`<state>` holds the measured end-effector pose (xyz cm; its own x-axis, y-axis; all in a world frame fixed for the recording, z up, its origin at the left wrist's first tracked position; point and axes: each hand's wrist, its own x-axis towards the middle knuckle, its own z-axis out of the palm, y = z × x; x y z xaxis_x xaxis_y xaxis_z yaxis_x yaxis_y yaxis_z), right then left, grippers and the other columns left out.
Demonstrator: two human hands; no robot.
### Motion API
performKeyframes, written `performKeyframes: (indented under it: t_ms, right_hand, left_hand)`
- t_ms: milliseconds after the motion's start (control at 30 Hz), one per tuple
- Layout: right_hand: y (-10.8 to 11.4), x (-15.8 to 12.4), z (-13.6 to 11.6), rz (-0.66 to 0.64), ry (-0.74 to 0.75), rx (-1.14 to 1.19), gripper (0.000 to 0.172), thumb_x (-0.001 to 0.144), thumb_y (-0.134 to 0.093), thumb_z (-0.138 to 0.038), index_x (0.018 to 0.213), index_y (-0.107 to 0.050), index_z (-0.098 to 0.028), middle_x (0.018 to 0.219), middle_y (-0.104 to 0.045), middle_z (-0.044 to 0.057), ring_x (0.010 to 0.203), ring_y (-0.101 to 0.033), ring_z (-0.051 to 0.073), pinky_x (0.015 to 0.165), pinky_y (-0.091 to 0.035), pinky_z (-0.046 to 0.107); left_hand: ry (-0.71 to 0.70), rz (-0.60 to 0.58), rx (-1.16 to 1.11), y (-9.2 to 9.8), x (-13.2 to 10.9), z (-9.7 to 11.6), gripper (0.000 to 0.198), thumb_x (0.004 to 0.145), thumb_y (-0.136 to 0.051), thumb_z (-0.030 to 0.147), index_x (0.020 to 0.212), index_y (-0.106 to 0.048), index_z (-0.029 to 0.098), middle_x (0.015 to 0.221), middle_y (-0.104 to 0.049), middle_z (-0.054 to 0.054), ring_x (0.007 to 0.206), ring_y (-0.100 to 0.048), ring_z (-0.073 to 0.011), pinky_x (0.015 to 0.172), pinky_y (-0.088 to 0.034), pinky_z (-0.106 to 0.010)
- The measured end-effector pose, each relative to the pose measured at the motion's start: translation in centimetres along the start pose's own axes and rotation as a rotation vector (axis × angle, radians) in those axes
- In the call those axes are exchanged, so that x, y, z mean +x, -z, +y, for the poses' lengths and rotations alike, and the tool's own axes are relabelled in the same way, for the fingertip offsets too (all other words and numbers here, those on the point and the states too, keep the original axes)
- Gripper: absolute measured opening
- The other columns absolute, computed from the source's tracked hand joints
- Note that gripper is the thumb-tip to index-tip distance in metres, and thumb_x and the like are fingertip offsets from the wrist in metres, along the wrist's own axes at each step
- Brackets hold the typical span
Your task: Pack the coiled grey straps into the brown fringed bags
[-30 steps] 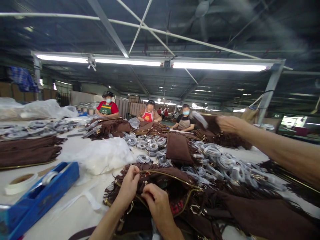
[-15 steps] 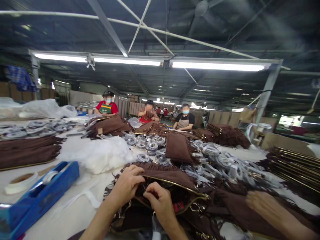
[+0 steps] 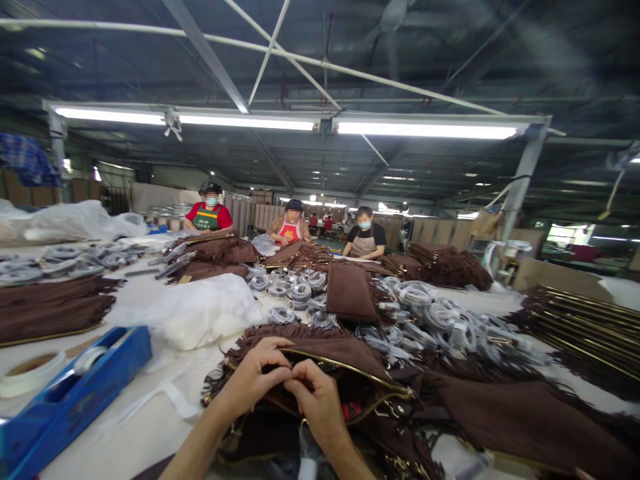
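Observation:
A brown fringed bag (image 3: 340,350) lies before me, its gold zipper open and a bit of red showing in the dark inside. My left hand (image 3: 260,377) is closed on the bag at the left part of the opening, thumb and fingers pinched. Right beside it, my right hand (image 3: 315,397) pinches at the same opening. The fingertips of both hands meet there; any small piece between them is hidden. Below my right wrist hangs a metal ring with a clear-wrapped strap (image 3: 307,450). More brown bags lie underneath and to the right.
On the left stand a blue tape dispenser (image 3: 75,403) and a tape roll (image 3: 33,373). White plastic wrap (image 3: 210,310), coiled wrapped straps (image 3: 450,327) and a flat brown bag (image 3: 530,413) surround the work. Zippered bags (image 3: 595,327) are stacked right. Several co-workers sit across the table.
My hands have drawn together until their fingertips meet at the bag's opening. Another person's hand at the right has left the view. The middle co-worker has lowered a brown piece.

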<state>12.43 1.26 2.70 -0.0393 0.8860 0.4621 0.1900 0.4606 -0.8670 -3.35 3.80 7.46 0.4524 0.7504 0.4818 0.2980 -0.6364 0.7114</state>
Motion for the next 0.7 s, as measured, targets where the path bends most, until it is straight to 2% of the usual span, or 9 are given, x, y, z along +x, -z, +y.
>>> performKeyframes:
  t_ms: [133,200,267,367,467,533,600,667,700]
  right_hand:
    - [0.7,0.2,-1.3,-0.011,0.049,-0.143,0.008,0.079,-0.058,-0.022,0.071,-0.056,-0.021,0.058,-0.051,-0.006,0.055,-0.047,0.012,0.054,-0.035,0.023]
    - [1.4,0.3,-2.3,0.044,0.107,-0.27,0.006,0.079,-0.059,-0.023,0.074,-0.059,-0.022,0.068,-0.059,-0.002,0.066,-0.053,0.016,0.062,-0.038,0.025]
    - [2.2,0.6,-3.3,0.114,0.125,-0.312,0.014,0.084,-0.055,-0.028,0.072,-0.06,-0.022,0.07,-0.061,0.001,0.07,-0.054,0.017,0.066,-0.038,0.026]
    - [2.8,0.9,-4.4,0.11,-0.015,-0.053,0.026,0.087,-0.051,-0.039,0.071,-0.059,-0.02,0.063,-0.058,0.0,0.057,-0.048,0.013,0.054,-0.035,0.024]
    - [2.7,1.1,-5.2,0.085,-0.235,0.395,0.03,0.08,-0.06,-0.048,0.077,-0.058,-0.019,0.059,-0.053,-0.004,0.044,-0.032,0.007,0.041,-0.018,0.02]
    - [2.5,1.2,-5.6,0.106,-0.279,0.586,0.033,0.072,-0.069,-0.048,0.079,-0.059,-0.018,0.059,-0.052,-0.005,0.044,-0.028,0.005,0.04,-0.013,0.019]
    - [2.4,1.3,-5.8,0.133,-0.26,0.68,0.034,0.068,-0.074,-0.047,0.078,-0.061,-0.018,0.059,-0.051,-0.005,0.046,-0.03,0.005,0.04,-0.013,0.018]
    - [2.3,1.4,-5.9,0.152,-0.24,0.725,0.032,0.067,-0.076,-0.045,0.077,-0.062,-0.018,0.061,-0.052,-0.005,0.047,-0.032,0.005,0.041,-0.015,0.018]
    - [2.3,1.5,-5.8,0.156,-0.231,0.734,0.031,0.067,-0.076,-0.045,0.076,-0.062,-0.018,0.061,-0.052,-0.005,0.047,-0.033,0.005,0.041,-0.016,0.018]
  left_hand:
    - [-0.066,0.077,0.031,-0.3,0.2,-0.2,0.019,0.082,-0.057,0.02,0.064,-0.063,0.02,0.112,-0.066,-0.008,0.113,-0.054,-0.0242,0.098,-0.04,-0.037]
    - [-0.129,0.111,0.14,-0.1,0.3,-0.1,0.02,0.084,-0.054,0.02,0.066,-0.061,0.02,0.113,-0.064,-0.008,0.112,-0.053,-0.0239,0.098,-0.039,-0.038]
    - [-0.195,0.15,0.293,-0.1,0.3,0.4,0.021,0.086,-0.053,0.02,0.067,-0.061,0.02,0.111,-0.063,-0.007,0.108,-0.053,-0.0241,0.096,-0.039,-0.039]
    - [-0.223,0.255,0.454,-0.6,0.2,1.9,0.024,0.089,-0.047,0.021,0.068,-0.058,0.02,0.096,-0.062,-0.006,0.091,-0.054,-0.0217,0.084,-0.043,-0.036]
    - [-0.172,0.3,0.327,-1.6,-0.3,3.7,0.027,0.092,-0.041,0.023,0.068,-0.052,0.02,0.082,-0.06,-0.004,0.077,-0.056,-0.0175,0.073,-0.045,-0.029]
    - [-0.076,0.261,0.124,-2.2,-0.6,4.4,0.024,0.093,-0.04,0.027,0.073,-0.052,0.021,0.068,-0.06,-0.001,0.065,-0.057,-0.015,0.065,-0.045,-0.026]
    - [0.074,0.17,-0.083,-2.5,-0.9,4.7,0.023,0.094,-0.039,0.033,0.083,-0.054,0.02,0.053,-0.059,0.003,0.046,-0.05,-0.0118,0.051,-0.041,-0.022]
    - [0.218,0.025,-0.233,-2.5,-1.0,4.8,0.025,0.093,-0.04,0.038,0.091,-0.056,0.019,0.05,-0.061,0.004,0.034,-0.038,-0.0082,0.038,-0.029,-0.019]
    - [0.264,-0.04,-0.281,-2.3,-1.0,4.8,0.025,0.092,-0.042,0.039,0.091,-0.056,0.019,0.056,-0.065,0.003,0.032,-0.035,-0.0069,0.035,-0.025,-0.018]
